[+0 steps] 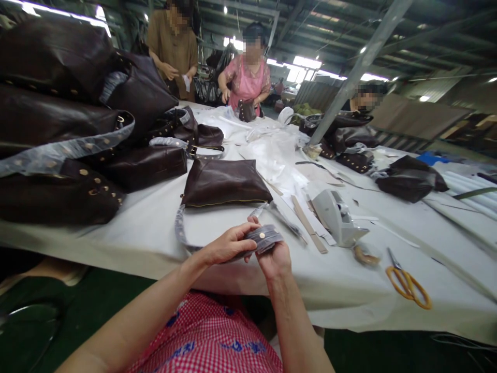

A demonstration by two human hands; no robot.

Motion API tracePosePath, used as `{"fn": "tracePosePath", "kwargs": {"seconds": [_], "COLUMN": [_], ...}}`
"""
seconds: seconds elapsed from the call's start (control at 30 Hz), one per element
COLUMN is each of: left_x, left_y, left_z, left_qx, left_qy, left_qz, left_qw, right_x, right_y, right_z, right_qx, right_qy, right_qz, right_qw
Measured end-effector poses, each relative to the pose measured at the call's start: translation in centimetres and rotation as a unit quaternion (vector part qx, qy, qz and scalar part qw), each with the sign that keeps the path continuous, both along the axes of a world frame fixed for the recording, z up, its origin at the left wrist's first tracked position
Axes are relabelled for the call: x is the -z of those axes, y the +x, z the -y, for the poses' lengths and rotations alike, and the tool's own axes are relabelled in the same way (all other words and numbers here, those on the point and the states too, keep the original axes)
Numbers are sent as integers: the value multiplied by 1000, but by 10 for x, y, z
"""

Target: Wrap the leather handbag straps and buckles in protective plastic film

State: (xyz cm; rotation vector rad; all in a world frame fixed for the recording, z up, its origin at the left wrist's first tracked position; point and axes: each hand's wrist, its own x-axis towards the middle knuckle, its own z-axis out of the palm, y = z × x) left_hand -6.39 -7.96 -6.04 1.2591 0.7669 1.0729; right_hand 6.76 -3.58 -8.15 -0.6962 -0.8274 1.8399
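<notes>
Between my two hands is a bag strap (271,237) wrapped in clear plastic, with a round gold stud showing. My left hand (233,241) pinches it from the left, thumb on top. From the right, my right hand (275,259) cups it, fingers curled underneath and partly hidden. The wrapped strap runs from my hands round to the left, up to a dark brown leather pouch (225,181). This pouch lies flat just beyond my hands, its gold zip facing me.
Dark brown studded bags (58,114) are piled high at the left. A tape dispenser (337,215), a tape roll (366,256) and yellow-handled scissors (407,282) lie to the right. Plastic sheets (272,150) cover the table's middle. Co-workers (248,83) stand across the table.
</notes>
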Motion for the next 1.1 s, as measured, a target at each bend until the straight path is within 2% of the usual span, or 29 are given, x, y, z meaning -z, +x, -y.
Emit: {"fn": "tracePosePath", "kwargs": {"seconds": [0.1,0.13,0.17,0.2,0.23,0.3,0.33,0.37,0.4,0.43,0.5,0.67,0.77,0.87,0.93,1.0,1.03,1.1], "left_x": [-3,-5,-9,-12,-16,-22,-23,-24,-24,-24,-24,-29,-28,-21,-15,-10,-9,-9], "left_y": [7,8,9,10,10,13,14,16,18,19,21,21,20,16,12,6,4,-2], "left_z": [-2,-3,-4,-5,-6,-8,-9,-9,-10,-10,-9,-7,-8,-10,-11,-13,-15,-19], "left_qx": [-52,-62,-69,-73,-75,-82,-90,-99,-108,-114,-114,-142,-159,-124,-102,-110,-117,-122], "left_qy": [-2,-3,-3,-1,4,20,27,32,36,39,40,24,-7,-52,-96,-148,-171,-204], "left_qz": [33,27,10,-14,-40,-88,-106,-119,-129,-137,-143,-147,-145,-132,-93,-41,-19,19], "left_qw": [998,998,998,997,996,993,990,987,985,983,982,979,977,982,986,982,978,971], "right_x": [3,3,2,0,-3,-9,-12,-14,-15,-15,-12,1,8,11,11,8,4,-4], "right_y": [5,9,14,20,26,35,38,40,41,41,38,30,29,31,33,37,40,46], "right_z": [-2,-3,-4,-5,-6,-8,-8,-8,-8,-9,-9,-14,-18,-19,-19,-19,-19,-17], "right_qx": [54,97,141,169,175,135,114,103,106,117,136,165,149,102,70,80,107,176], "right_qy": [85,140,214,304,399,550,591,611,615,608,591,574,550,516,520,554,576,621], "right_qz": [81,132,195,265,334,441,477,505,525,541,554,511,501,516,511,494,490,491], "right_qw": [992,976,947,899,836,696,640,601,579,569,570,618,651,676,681,665,646,585]}}
